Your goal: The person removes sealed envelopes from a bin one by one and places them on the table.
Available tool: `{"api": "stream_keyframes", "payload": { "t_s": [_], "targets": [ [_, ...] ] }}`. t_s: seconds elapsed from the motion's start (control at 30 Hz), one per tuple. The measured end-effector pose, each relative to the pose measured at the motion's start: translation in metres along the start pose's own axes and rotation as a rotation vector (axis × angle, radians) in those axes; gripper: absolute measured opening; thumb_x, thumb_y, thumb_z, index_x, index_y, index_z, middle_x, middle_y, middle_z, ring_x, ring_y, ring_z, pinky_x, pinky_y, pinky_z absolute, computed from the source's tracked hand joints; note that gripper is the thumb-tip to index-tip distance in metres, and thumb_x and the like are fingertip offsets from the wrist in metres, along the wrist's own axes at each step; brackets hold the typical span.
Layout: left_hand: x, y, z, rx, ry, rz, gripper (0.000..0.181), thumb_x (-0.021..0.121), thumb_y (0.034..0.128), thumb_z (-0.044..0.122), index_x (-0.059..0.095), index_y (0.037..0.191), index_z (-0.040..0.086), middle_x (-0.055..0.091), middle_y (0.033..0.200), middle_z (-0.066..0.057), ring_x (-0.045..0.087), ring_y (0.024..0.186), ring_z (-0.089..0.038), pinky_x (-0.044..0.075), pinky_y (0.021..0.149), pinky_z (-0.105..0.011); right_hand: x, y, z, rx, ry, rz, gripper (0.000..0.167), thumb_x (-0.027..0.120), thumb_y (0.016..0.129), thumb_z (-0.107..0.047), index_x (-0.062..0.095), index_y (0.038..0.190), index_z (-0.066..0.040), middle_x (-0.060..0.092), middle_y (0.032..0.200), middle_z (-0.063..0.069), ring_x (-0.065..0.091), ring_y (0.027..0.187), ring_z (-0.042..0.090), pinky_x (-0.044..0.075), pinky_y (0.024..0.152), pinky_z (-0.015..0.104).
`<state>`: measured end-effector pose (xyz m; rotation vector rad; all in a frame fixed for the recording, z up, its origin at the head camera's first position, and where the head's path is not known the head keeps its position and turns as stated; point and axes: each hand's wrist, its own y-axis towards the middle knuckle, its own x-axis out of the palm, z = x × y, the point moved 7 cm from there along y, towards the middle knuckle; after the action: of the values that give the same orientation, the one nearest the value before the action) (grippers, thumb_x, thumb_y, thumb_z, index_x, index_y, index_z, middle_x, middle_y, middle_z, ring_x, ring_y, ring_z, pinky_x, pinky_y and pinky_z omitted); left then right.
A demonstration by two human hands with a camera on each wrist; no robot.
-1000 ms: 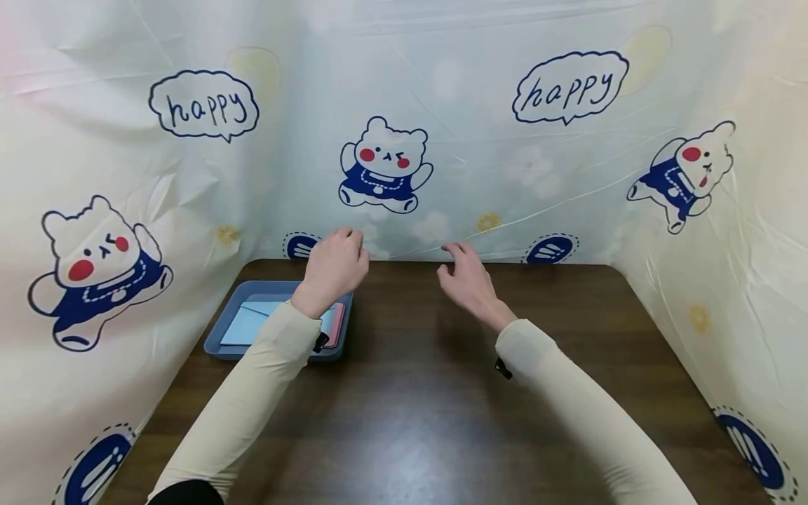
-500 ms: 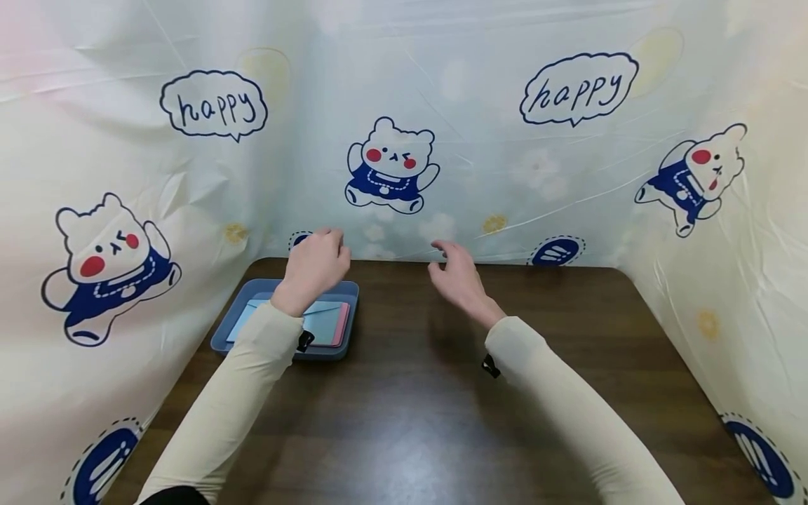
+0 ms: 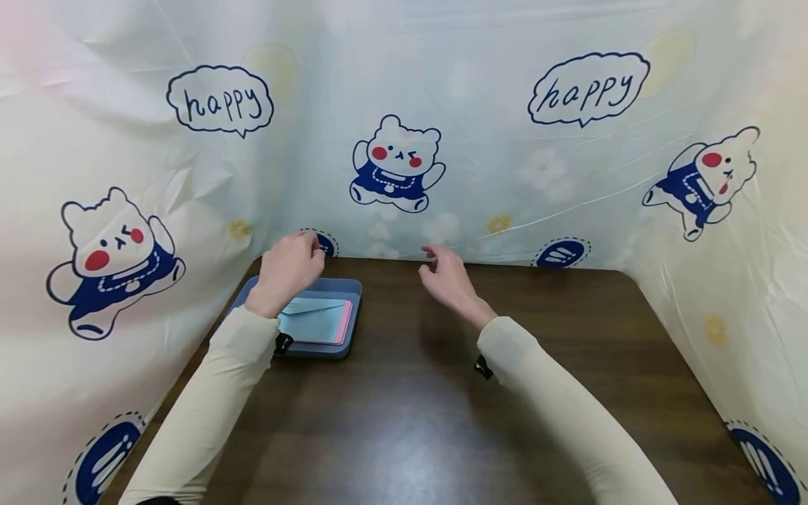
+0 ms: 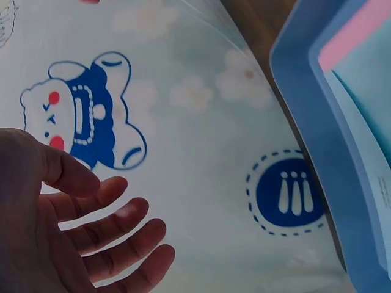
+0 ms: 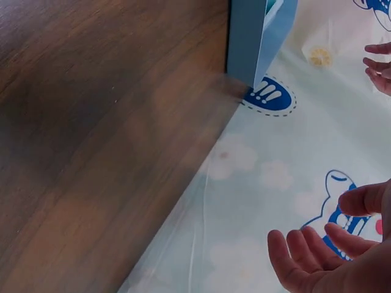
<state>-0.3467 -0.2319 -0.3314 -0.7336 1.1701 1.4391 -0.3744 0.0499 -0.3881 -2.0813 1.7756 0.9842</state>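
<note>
Tabletop [image 3: 404, 428] stretches nearest; toward ten o'clock sits a blue tray [image 3: 325, 350], probably rigid, liftable by its rim. Inside, a light-blue envelope [image 3: 312, 324] over pink paper [image 3: 346, 319] should be light, bendable, best pinched edgewise. Beyond, left hand [image 3: 287, 270] at eleven, right hand [image 3: 447, 282] at twelve pinch nothing, fingers loosely bent.

Tray [image 3: 328, 351]: blue, rounded corners, flat on the desk [image 3: 404, 428], far left.
Envelope [image 3: 312, 324]: light blue, flap side up, inside.
Pink paper [image 3: 345, 322]: beneath it, right edge showing.
</note>
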Motion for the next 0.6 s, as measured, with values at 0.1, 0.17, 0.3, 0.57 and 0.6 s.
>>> {"api": "stream_keyframes", "payload": {
  "t_s": [0.1,0.17,0.3,0.57,0.6],
  "targets": [
    [-0.001,0.001,-0.012,-0.031,-0.005,-0.047,0.025,0.044,0.1008,0.015,0.064,0.09,0.005,0.058,0.084,-0.014,0.055,0.069,-0.031,0.044,0.053,-0.043,0.005,0.004,-0.006,-0.007,-0.004,-0.017,0.045,0.056,0.101,-0.012,0.06,0.145,-0.009,0.063,0.133,0.011,0.063,0.104,0.022,0.052,0.092,0.044],
    [0.001,0.003,-0.019,-0.054,-0.011,-0.088,0.026,0.042,0.1005,0.016,0.061,0.086,0.006,0.056,0.079,-0.013,0.053,0.065,-0.03,0.041,0.052,-0.042,0.01,0.005,-0.008,-0.012,0.002,-0.03,0.044,0.056,0.101,-0.011,0.06,0.145,-0.008,0.063,0.131,0.011,0.063,0.105,0.023,0.052,0.092,0.044],
    [0.01,0.007,-0.036,-0.094,-0.019,-0.176,0.029,0.04,0.1013,0.017,0.056,0.079,0.007,0.049,0.071,-0.011,0.046,0.06,-0.026,0.035,0.051,-0.037,0.023,0.005,-0.011,-0.006,0.026,-0.061,0.044,0.057,0.101,-0.01,0.059,0.145,-0.007,0.064,0.13,0.012,0.063,0.109,0.025,0.052,0.096,0.044],
    [0.022,0.002,-0.07,-0.17,-0.038,-0.413,0.051,0.04,0.1038,0.022,0.056,0.142,-0.007,0.058,0.135,-0.031,0.059,0.111,-0.044,0.05,0.089,-0.059,0.05,0.002,-0.018,0.006,0.058,-0.123,0.047,0.057,0.102,-0.012,0.055,0.149,-0.007,0.06,0.136,0.011,0.061,0.115,0.027,0.051,0.1,0.044],
    [0.023,0.001,-0.074,-0.186,-0.041,-0.438,0.053,0.039,0.104,0.022,0.053,0.145,-0.008,0.054,0.141,-0.033,0.057,0.118,-0.047,0.049,0.095,-0.062,0.053,0.002,-0.019,0.008,0.066,-0.129,0.047,0.058,0.102,-0.012,0.054,0.149,-0.007,0.06,0.137,0.011,0.061,0.115,0.027,0.051,0.1,0.044]
  ]
}}
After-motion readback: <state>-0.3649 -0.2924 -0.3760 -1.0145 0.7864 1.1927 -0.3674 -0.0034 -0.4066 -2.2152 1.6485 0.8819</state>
